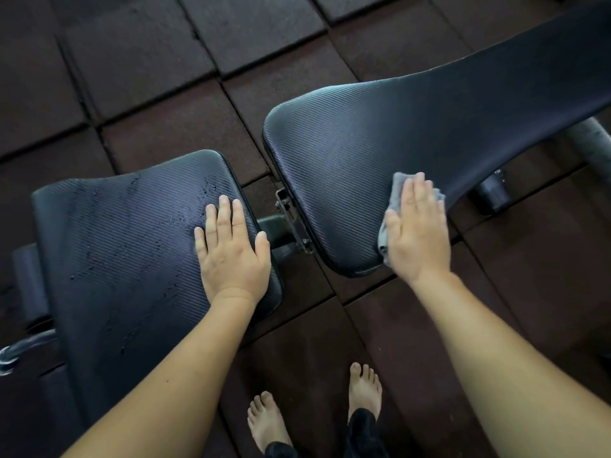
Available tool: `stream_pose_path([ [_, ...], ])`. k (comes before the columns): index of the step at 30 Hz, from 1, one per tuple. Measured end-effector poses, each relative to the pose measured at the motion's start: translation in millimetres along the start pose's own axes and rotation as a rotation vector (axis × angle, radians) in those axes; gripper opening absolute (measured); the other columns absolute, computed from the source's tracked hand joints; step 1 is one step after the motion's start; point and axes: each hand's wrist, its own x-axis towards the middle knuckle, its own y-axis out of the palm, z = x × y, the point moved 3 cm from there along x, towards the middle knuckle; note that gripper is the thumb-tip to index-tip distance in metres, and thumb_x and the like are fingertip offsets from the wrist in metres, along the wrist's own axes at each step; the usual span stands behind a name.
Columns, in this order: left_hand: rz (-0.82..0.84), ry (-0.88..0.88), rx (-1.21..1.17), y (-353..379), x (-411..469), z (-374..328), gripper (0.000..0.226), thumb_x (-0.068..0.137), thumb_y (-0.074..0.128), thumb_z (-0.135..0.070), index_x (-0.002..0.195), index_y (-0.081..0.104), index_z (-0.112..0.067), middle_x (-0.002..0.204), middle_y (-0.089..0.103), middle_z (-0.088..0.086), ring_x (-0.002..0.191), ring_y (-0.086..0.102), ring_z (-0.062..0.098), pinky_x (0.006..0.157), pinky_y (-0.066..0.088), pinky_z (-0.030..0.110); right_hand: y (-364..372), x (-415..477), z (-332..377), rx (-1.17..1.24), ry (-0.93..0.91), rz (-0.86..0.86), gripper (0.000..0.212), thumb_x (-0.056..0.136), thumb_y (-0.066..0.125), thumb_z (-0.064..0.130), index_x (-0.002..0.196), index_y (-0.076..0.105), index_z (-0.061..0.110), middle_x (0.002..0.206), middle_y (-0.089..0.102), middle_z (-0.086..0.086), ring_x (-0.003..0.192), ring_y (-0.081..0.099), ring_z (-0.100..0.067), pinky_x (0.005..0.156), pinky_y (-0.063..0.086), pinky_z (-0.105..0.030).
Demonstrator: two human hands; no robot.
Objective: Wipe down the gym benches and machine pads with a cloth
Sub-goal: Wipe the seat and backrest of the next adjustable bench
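- Left grip [231,256]: flat, fingers straight, palm down on the seat pad [125,246] at its corner nearest the gap; holds nothing.
- Right grip [418,233]: flat, fingers straight and together, pressing the grey cloth [396,185] onto the back pad [380,127] near its lower edge. The cloth shows past the fingertips and beside the thumb.
- Seat pad: black ribbed vinyl, speckled with droplets.
- Hinge bracket [291,219]: metal, between the two pads.
- Floor [148,61]: dark rubber tiles, with two bare feet [363,388] on them.
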Motion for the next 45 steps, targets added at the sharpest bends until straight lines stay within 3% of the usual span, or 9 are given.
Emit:
stream_pose_path([
  [3,-0.004,0.001,0.007,0.6,0.6,-0.1,0.075,0.1,0.022,-0.052,0.165,0.018,-0.017,0.174,0.011,0.001,0.161,0.004,0.022,0.13,0.0,0.047,1.8,-1.4,28.3,-0.007,0.104,-0.028,0.073,0.102,0.02,0.045,0.162,0.017,0.003,0.171,0.008,-0.015,0.159,0.005,-0.03,0.129,0.003,-0.049],
  [9,0.002,-0.003,0.003,-0.5,0.5,-0.6,0.074,0.1,0.023,-0.052,0.165,0.019,-0.017,0.174,0.01,0.001,0.161,0.004,0.022,0.13,0.001,0.047,8.1,-7.1,66.3,-0.046,-0.208,0.117,0.073,0.103,0.014,0.048,0.164,0.008,0.011,0.173,0.0,-0.007,0.159,-0.004,-0.021,0.129,-0.004,-0.04],
  [14,0.009,0.004,0.008,-1.3,1.0,-0.2,0.074,0.1,0.023,-0.053,0.166,0.018,-0.018,0.174,0.009,0.0,0.161,0.003,0.022,0.13,0.0,0.047,5.7,59.8,75.4,-0.08,-0.182,0.155,0.067,0.11,0.021,0.044,0.164,-0.002,0.013,0.173,-0.008,-0.004,0.158,-0.01,-0.02,0.129,-0.004,-0.041],
  [21,0.018,-0.004,-0.002,0.3,0.4,0.6,0.074,0.1,0.025,-0.052,0.165,0.02,-0.018,0.174,0.01,0.001,0.161,0.004,0.023,0.13,0.001,0.048,10.5,-22.2,73.6,-0.106,-0.429,0.161,0.067,0.107,0.022,0.044,0.164,0.009,0.011,0.173,0.002,-0.006,0.159,-0.006,-0.021,0.129,-0.002,-0.043],
  [28,0.022,-0.007,-0.001,-0.5,1.4,-1.1,0.073,0.1,0.026,-0.052,0.165,0.02,-0.02,0.174,0.01,0.0,0.161,0.003,0.022,0.13,0.001,0.047,11.4,60.8,105.0,-0.075,-0.362,0.172,0.069,0.108,0.025,0.047,0.165,0.003,0.015,0.173,-0.004,-0.002,0.159,-0.006,-0.019,0.129,-0.004,-0.041],
  [35,0.159,0.045,-0.12,-16.4,2.8,8.7,0.07,0.106,0.035,-0.051,0.167,0.012,-0.024,0.175,0.0,-0.003,0.16,-0.008,0.018,0.13,-0.007,0.042,19.4,-7.5,91.2,0.111,-0.363,0.106,0.063,0.103,0.032,0.03,0.162,0.024,0.008,0.171,0.016,-0.006,0.159,0.008,-0.022,0.129,0.004,-0.042],
  [38,0.166,0.095,-0.161,-29.5,-3.8,28.7,0.069,0.107,0.039,-0.049,0.166,0.015,-0.025,0.175,0.003,-0.005,0.161,-0.007,0.017,0.131,-0.003,0.042,17.0,-6.3,96.6,0.253,-0.307,0.089,0.063,0.102,0.028,0.033,0.159,0.032,0.007,0.169,0.024,-0.007,0.158,0.014,-0.02,0.129,0.007,-0.04],
  [42,0.118,0.082,-0.145,-43.7,-14.2,77.1,0.068,0.104,0.034,-0.051,0.165,0.022,-0.024,0.174,0.011,-0.004,0.161,0.0,0.019,0.13,-0.001,0.041,8.7,-18.8,143.5,0.41,-0.371,0.091,0.059,0.104,0.033,0.03,0.16,0.032,0.009,0.168,0.024,-0.002,0.157,0.015,-0.014,0.126,0.004,-0.02],
  [45,0.086,0.048,-0.111,-49.9,-20.7,119.5,0.071,0.099,0.031,-0.053,0.164,0.027,-0.023,0.173,0.015,-0.003,0.161,0.005,0.02,0.13,0.001,0.043,20.3,-43.8,204.9,0.425,-0.516,0.14,0.06,0.104,0.034,0.032,0.159,0.032,0.006,0.168,0.024,-0.005,0.157,0.014,-0.018,0.127,0.006,-0.024],
])
